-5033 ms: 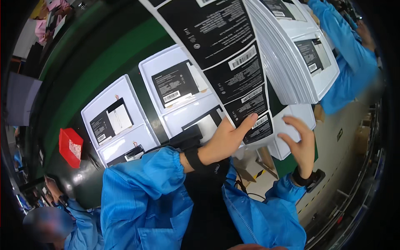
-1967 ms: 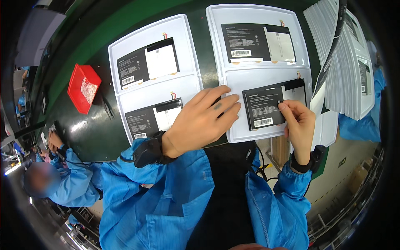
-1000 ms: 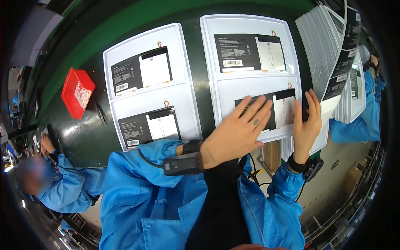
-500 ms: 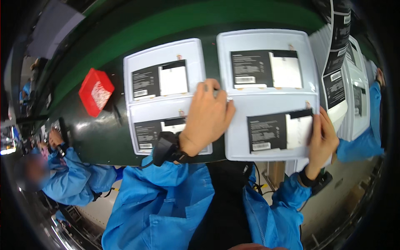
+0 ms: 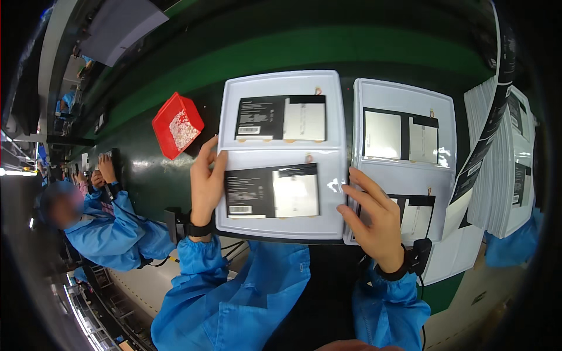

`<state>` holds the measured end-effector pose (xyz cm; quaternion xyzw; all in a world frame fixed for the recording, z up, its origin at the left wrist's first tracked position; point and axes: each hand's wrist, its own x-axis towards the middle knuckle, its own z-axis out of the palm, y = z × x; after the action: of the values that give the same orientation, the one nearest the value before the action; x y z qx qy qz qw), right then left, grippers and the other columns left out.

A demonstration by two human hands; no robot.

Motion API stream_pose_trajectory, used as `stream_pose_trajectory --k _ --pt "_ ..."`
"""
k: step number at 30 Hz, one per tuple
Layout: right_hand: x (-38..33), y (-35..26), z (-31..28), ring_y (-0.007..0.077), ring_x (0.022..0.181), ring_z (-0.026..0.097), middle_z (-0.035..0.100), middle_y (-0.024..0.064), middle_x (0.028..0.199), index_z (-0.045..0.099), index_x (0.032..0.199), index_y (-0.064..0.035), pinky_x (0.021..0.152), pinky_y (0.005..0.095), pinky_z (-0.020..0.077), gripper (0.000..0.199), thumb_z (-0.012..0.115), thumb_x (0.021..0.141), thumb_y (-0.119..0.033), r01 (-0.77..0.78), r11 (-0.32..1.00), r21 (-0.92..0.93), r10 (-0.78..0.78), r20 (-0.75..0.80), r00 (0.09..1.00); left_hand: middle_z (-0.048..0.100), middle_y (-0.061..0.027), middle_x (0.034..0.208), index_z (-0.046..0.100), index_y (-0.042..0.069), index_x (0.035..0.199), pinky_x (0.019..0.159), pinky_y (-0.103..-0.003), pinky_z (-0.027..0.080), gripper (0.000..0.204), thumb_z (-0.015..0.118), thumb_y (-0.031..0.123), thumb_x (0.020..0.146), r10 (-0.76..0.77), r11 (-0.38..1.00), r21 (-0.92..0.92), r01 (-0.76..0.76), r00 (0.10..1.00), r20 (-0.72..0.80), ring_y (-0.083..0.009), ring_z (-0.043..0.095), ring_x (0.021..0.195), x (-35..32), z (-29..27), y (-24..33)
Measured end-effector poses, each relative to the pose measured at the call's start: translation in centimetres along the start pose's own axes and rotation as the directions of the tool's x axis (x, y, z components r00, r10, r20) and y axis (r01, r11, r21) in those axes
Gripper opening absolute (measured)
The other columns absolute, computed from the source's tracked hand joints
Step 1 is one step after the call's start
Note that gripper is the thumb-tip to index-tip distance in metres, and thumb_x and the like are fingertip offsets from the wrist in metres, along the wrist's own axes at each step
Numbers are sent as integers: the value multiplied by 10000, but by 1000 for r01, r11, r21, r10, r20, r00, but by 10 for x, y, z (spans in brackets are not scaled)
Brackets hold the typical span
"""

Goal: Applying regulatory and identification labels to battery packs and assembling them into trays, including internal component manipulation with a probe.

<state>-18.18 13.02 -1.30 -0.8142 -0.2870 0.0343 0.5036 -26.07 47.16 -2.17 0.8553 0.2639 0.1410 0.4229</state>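
A white two-compartment tray [image 5: 281, 150] lies in front of me. Each compartment has a flat battery pack, one at the back [image 5: 260, 114] and one at the front [image 5: 252, 190], with a black printed label and a silver part. My left hand [image 5: 206, 187] grips the tray's left edge, thumb over the rim. At its right edge, my right hand [image 5: 377, 222] reaches with fingers apart, fingertips at the rim. That hand partly covers a second white tray [image 5: 404, 175], whose far battery pack [image 5: 383, 134] is mostly silver; its near pack [image 5: 417, 216] is partly hidden.
A red bin [image 5: 170, 134] with small white pieces stands on the dark green table, left of the trays. At right, many white trays [image 5: 489, 164] are stacked beside a hanging strip of black labels [image 5: 477, 164]. A co-worker in blue [image 5: 111, 234] sits at left.
The tray with labelled packs has moved left, and the former left tray is out of sight. A tray with silver packs now shows at right. My left hand has shifted to the moved tray's left edge.
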Motion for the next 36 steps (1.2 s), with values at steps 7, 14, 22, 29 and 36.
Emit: stream_pose_trajectory --k 7,14,22,29,36 --pt "-18 35 -98 344 1163 692 674 243 1349 730 1133 35 1003 420 546 194 700 943 11 40 871 -490 -294 -452 842 642 -154 741 690 -1 1222 577 -401 472 297 681 193 997 28 933 359 9 995 -96 -263 627 609 -10 -1 -25" --pt "-60 111 -183 158 1065 672 710 122 1249 671 1340 18 947 288 517 362 696 980 2 -342 931 -129 218 -554 803 695 -176 844 745 -2 1091 647 -433 522 264 702 240 994 215 711 696 -97 973 -85 -356 661 683 -13 -5 -9" --pt "-144 80 -170 98 907 654 714 33 1010 717 1037 12 819 243 499 153 757 901 70 -341 870 355 482 -469 740 732 -128 1169 663 -4 1342 819 -314 570 565 872 101 827 481 859 -446 -252 696 533 -211 714 984 -37 88 113" --pt "-161 70 -152 108 891 657 727 60 986 721 1044 25 818 252 509 161 774 892 40 -477 785 394 594 -263 760 649 -76 1397 540 3 1490 1050 -346 519 542 734 162 1010 604 714 -629 308 183 775 -162 628 1213 -69 240 185" --pt "-152 54 -145 215 893 722 774 140 1044 756 1071 63 817 304 551 250 789 824 83 -253 967 -26 179 -636 751 644 -58 1366 569 28 1454 1060 -299 519 380 571 207 1118 458 476 -391 787 158 875 -136 614 1234 -107 267 185"
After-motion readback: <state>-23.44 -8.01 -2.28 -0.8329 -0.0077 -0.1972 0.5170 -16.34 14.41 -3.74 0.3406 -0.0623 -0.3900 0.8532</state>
